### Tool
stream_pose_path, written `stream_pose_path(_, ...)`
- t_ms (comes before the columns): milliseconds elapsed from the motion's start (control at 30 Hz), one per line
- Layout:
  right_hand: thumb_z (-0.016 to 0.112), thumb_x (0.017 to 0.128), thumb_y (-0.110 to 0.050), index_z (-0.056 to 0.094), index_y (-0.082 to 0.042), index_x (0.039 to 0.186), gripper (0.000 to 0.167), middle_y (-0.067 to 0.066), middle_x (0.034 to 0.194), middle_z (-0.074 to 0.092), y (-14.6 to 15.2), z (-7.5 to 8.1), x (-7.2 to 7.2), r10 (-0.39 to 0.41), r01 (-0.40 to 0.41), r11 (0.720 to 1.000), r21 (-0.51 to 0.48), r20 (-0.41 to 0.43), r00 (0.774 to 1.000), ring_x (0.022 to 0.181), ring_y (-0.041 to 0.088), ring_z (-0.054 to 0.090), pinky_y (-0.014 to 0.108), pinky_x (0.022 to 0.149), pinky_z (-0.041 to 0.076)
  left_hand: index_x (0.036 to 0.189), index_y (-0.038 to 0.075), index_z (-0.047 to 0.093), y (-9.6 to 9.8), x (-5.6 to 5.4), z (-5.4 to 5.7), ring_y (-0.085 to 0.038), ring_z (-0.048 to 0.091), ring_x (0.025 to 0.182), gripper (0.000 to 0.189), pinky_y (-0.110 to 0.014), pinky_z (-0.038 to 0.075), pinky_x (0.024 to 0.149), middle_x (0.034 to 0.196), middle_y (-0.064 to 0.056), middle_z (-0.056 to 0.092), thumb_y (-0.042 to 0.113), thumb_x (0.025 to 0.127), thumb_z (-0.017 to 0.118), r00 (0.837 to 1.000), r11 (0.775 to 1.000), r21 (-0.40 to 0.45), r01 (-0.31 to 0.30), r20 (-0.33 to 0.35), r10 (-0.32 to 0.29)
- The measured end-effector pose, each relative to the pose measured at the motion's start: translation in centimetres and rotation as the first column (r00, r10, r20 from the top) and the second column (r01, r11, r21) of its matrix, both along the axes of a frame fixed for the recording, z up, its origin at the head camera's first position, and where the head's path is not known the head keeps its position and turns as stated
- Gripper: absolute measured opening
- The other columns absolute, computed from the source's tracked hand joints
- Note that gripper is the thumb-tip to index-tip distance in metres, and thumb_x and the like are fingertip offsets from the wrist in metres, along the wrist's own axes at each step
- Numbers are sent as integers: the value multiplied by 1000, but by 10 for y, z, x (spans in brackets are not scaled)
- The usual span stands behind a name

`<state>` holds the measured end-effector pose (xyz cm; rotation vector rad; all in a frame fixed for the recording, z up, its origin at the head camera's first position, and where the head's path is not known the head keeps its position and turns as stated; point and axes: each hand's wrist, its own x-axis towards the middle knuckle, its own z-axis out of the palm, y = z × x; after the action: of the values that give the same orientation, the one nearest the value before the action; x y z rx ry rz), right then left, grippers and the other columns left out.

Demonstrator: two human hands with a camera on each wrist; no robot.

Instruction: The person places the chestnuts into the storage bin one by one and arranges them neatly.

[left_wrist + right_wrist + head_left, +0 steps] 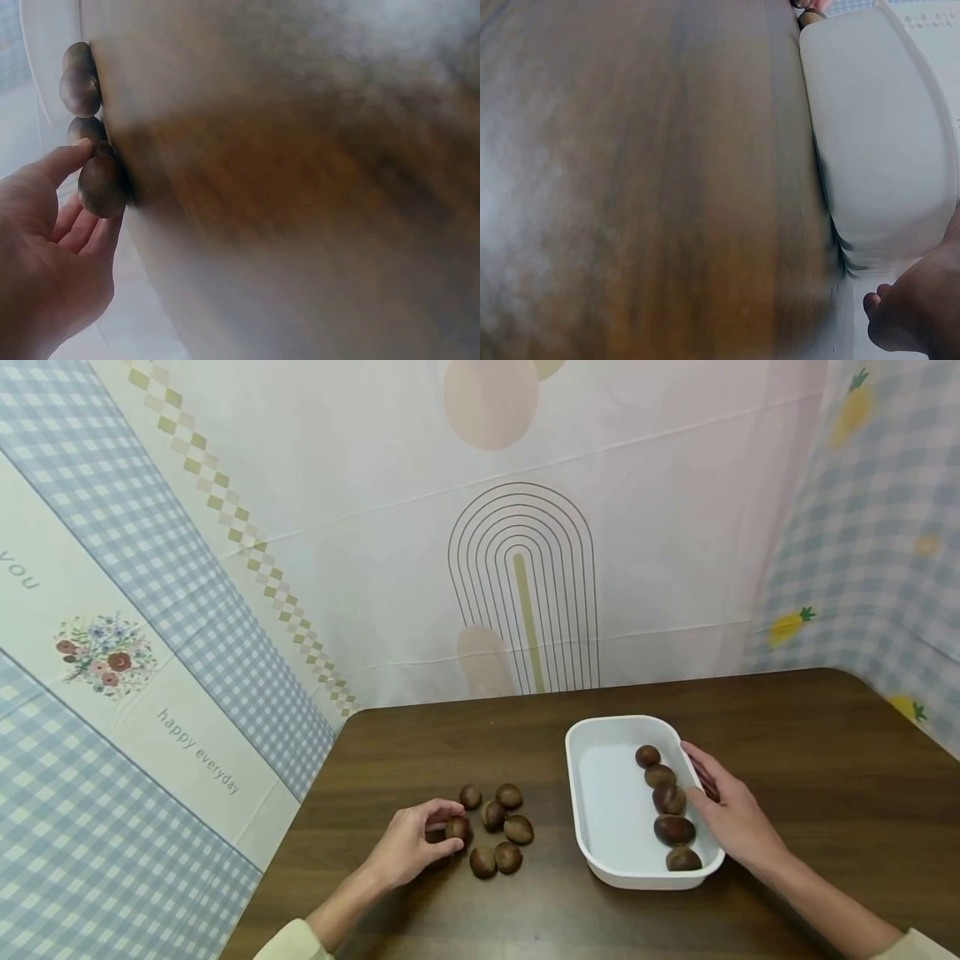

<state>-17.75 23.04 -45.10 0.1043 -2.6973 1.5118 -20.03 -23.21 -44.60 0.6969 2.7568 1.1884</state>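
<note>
Blue checked cloth (67,793) hangs at far left. Beside it, the left hand (407,843) has its fingers curled round one chestnut (457,829) at the left of a cluster. Six loose chestnuts (518,830) on the brown bench (420,743) lie between it and the white tray (611,802), whose raised wall encloses five more chestnuts (674,831). The right hand's (735,818) fingers grip the tray's right side; pineapple-print cloth (877,552) hangs beyond.

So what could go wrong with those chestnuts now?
The left hand might let its round, smooth chestnut slip and roll away. It might also knock the loose chestnuts close by. And if the right hand tilts the white tray it holds, the row of chestnuts inside could roll.
</note>
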Motion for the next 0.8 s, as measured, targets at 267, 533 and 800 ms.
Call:
stream_pose_path(267, 44, 112, -16, 17, -12, 169, 63, 30, 167, 29, 1, -1, -2, 3, -3, 1000, -2, -9, 1000, 148, 54, 38, 67, 111, 41, 132, 9, 66, 3, -7, 19, -27, 71, 121, 43, -36, 58, 104, 132, -9, 71, 16, 92, 82, 1000, 1000, 20, -21, -21, 22)
stream_pose_path(533, 44, 112, -17, 18, -13, 169, 63, 29, 167, 30, 2, -2, -3, 3, -3, 1000, 4, -3, 1000, 148, 52, 39, 66, 112, 41, 133, 10, 66, 29, -17, 47, -21, 71, 122, 45, -34, 57, 104, 131, -5, 72, 15, 92, 83, 998, 998, 59, 13, -59, -9)
stream_pose_path(800, 45, 112, -22, 20, -15, 169, 62, 25, 169, 29, 2, -2, -5, 17, -17, 999, -29, -14, 1000, 151, 48, 36, -3, 92, 33, 132, 10, 67, 79, -23, 66, -22, 71, 121, 42, -41, 57, 104, 129, -5, 73, 15, 92, 82, 986, 982, 113, 152, -85, -143)
